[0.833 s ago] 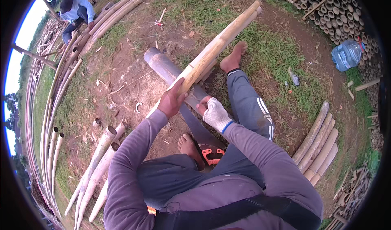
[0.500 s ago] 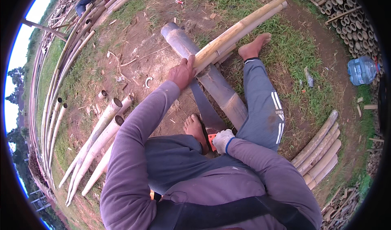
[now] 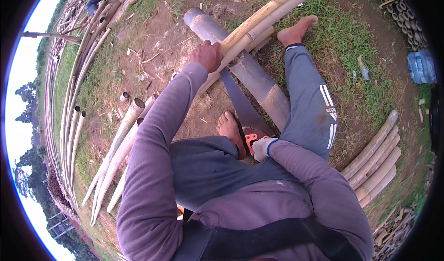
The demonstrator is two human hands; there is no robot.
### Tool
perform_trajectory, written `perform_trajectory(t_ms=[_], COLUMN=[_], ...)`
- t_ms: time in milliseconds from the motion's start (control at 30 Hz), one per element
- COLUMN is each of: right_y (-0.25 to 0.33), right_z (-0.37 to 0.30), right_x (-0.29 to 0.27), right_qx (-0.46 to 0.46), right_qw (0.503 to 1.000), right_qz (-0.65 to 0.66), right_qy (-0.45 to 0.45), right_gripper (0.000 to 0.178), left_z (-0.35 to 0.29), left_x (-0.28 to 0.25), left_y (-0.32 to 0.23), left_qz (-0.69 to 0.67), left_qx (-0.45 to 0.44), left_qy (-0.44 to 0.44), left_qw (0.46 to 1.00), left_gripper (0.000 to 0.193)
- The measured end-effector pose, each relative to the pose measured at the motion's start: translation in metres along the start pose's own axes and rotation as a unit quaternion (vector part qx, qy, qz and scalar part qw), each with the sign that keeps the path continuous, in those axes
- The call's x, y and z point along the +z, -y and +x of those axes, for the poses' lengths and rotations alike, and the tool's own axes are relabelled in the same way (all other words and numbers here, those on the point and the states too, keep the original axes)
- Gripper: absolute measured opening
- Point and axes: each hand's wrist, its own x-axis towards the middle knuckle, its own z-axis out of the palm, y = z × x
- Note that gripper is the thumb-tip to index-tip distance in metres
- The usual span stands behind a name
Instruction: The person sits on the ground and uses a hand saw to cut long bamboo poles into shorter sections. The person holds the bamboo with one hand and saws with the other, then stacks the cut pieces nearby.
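The bamboo pole [image 3: 259, 22] is pressed down by the left hand [image 3: 206, 56]. The saw [image 3: 243, 108] is gripped by the gloved right hand [image 3: 263, 148]. Fingers just beside the blade could be cut if it slips.

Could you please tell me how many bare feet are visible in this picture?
2: one bare foot rests on grass beside the bamboo pole; the other foot is tucked by the saw handle.

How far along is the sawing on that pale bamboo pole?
Done: the pale bamboo pole lies propped across a thick grey bamboo log. In hand: the left hand presses the pole down; the gloved right hand grips the saw by its orange handle. Left: the pole looks uncut; how deep the blade sits is hidden.
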Motion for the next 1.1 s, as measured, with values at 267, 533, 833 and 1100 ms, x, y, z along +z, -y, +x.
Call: perform_trajectory(t_ms=[267, 533, 833, 1100], right_y=[-0.002, 0.020, 0.039, 0.052], right_z=[0.002, -0.056, -0.124, -0.220], right_x=[0.007, 0.004, 0.037, -0.002], right_qx=[-0.012, 0.016, -0.079, -0.141], right_qw=[0.999, 0.987, 0.890, 0.832], right_qz=[0.022, 0.066, 0.194, 0.026], right_qy=[-0.020, -0.142, -0.404, -0.536], right_gripper=[0.053, 0.052, 0.056, 0.054], left_z=[0.002, 0.006, 0.015, 0.012], left_x=[-0.011, -0.017, -0.030, -0.034], left_y=[-0.012, -0.005, -0.013, -0.015], left_qz=[0.034, 0.034, 0.062, 0.074], left_qx=[0.011, 0.010, 0.006, 0.007], left_qy=[0.009, 0.009, 0.054, 0.067], left_qw=[0.999, 0.999, 0.997, 0.995], left_gripper=[0.047, 0.050, 0.054, 0.056])
